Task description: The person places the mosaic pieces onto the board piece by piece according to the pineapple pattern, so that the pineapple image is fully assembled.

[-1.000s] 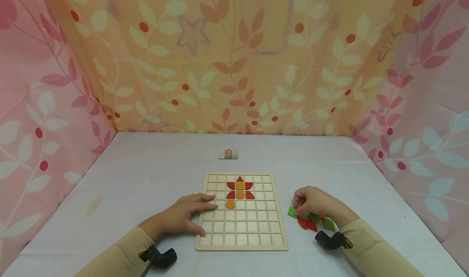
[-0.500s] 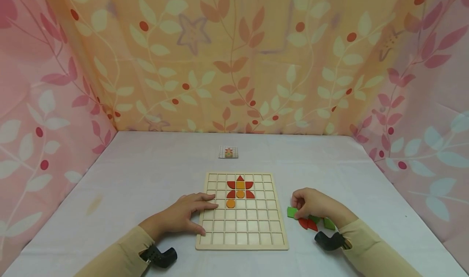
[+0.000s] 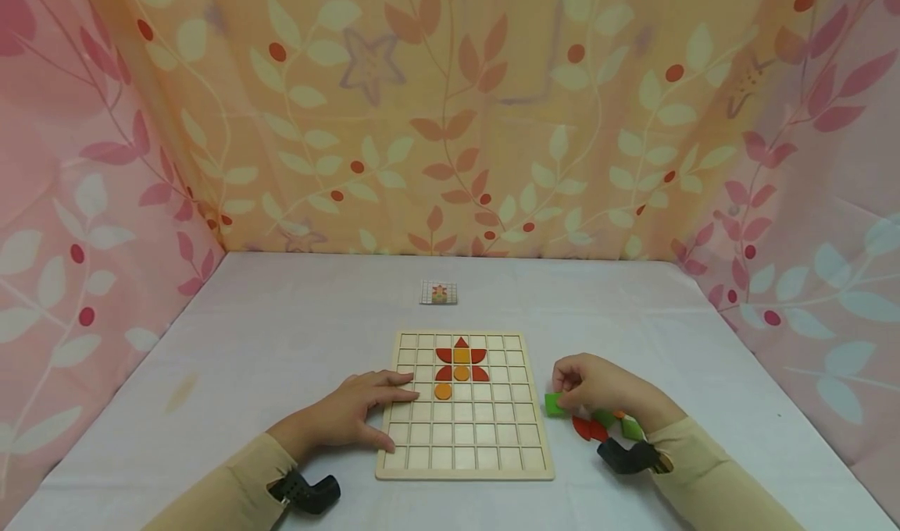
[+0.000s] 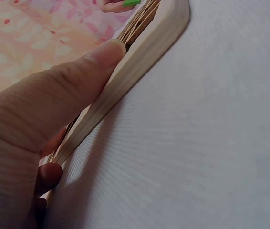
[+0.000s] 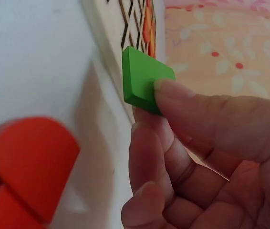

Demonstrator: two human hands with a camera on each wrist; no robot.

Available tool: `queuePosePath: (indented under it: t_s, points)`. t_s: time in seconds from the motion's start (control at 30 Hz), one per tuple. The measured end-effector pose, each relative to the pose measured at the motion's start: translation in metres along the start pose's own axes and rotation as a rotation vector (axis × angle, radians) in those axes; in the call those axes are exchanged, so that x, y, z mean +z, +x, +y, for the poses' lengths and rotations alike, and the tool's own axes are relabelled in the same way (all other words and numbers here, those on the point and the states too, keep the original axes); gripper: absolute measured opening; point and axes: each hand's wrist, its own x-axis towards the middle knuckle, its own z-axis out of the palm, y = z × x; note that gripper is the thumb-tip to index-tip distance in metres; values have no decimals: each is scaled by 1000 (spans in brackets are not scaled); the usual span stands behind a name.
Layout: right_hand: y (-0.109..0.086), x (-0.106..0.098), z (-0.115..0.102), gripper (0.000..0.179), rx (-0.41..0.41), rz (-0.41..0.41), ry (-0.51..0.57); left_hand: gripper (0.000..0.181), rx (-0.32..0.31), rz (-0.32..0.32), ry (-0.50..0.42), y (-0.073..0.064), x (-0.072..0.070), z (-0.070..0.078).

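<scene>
My right hand (image 3: 598, 383) pinches a green square tile (image 5: 143, 76) between thumb and fingers, just right of the pegboard-like wooden grid board (image 3: 464, 436). In the right wrist view the tile is raised above the white cloth. Spread fingers of my left hand (image 3: 344, 412) rest on the board's left edge, and its thumb (image 4: 101, 55) lies along the rim in the left wrist view. On the board's upper cells sit a red triangle (image 3: 460, 343), several red quarter-round pieces (image 3: 479, 355), an orange square (image 3: 460, 356) and two orange discs (image 3: 443, 391).
Under my right hand lies a small pile of red quarter-round pieces (image 5: 35, 162) and green tiles (image 3: 632, 429), partly hidden. A small printed card (image 3: 439, 293) with a similar figure lies behind the board. Patterned cloth walls (image 3: 450, 125) enclose the white table.
My right hand has lifted the green square tile from beside the pile and shifted slightly left toward the board. My left hand has stayed in place.
</scene>
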Motion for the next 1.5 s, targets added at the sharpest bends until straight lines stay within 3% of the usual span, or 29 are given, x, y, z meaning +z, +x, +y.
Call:
queuePosePath:
  t_s: [0.9,1.17,1.5]
  points:
    - [67,50,-46,9,-102,103,43,73,-9,-7,-9,1,0,1]
    - [74,62,-61,10,-73,124,57,73,-17,-13,-8,1,0,1]
    - [78,68,-66,13,-55,143,-46,72,-9,-6,-3,2,1,-1]
